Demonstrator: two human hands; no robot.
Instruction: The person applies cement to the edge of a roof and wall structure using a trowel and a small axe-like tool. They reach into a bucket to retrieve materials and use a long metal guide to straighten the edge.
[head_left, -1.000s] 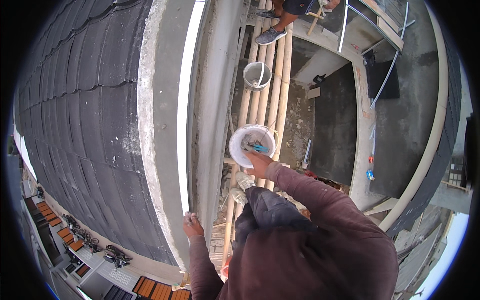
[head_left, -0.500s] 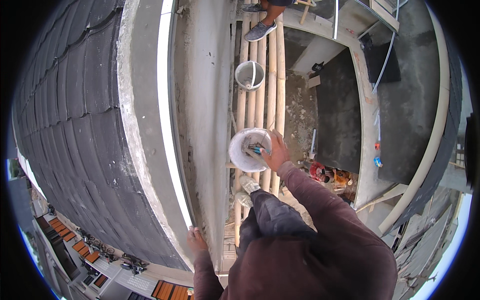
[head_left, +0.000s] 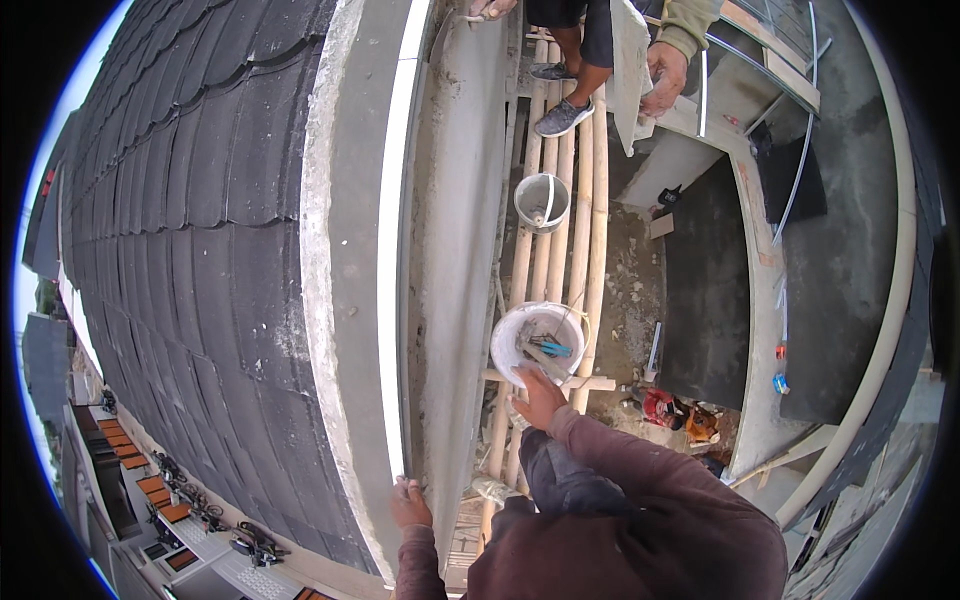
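My left hand (head_left: 410, 503) is at the lower end of a long white strip (head_left: 400, 200) along the concrete ledge (head_left: 345, 300), fingers curled at it. My right hand (head_left: 542, 398) reaches to the near rim of a white bucket (head_left: 505, 335), fingers apart; whether they touch it is unclear. Inside the bucket lie turquoise-handled tools (head_left: 555, 349) and other greyish implements. The bucket stands on bamboo poles (head_left: 598, 250), with a grey bucket (head_left: 530, 195) farther along them.
A co-worker (head_left: 590, 70) at the top holds a pale board (head_left: 627, 60); their other hand has a tool at the ledge. Dark roof tiles (head_left: 190, 300) fill the left. A drop with rubble (head_left: 630, 290) and concrete walls lies at right, metal channels (head_left: 805, 170) above.
The view has shifted, showing more of the co-worker, whose hands and board now appear. My right hand has moved from the bucket's right side and tools to its near rim.
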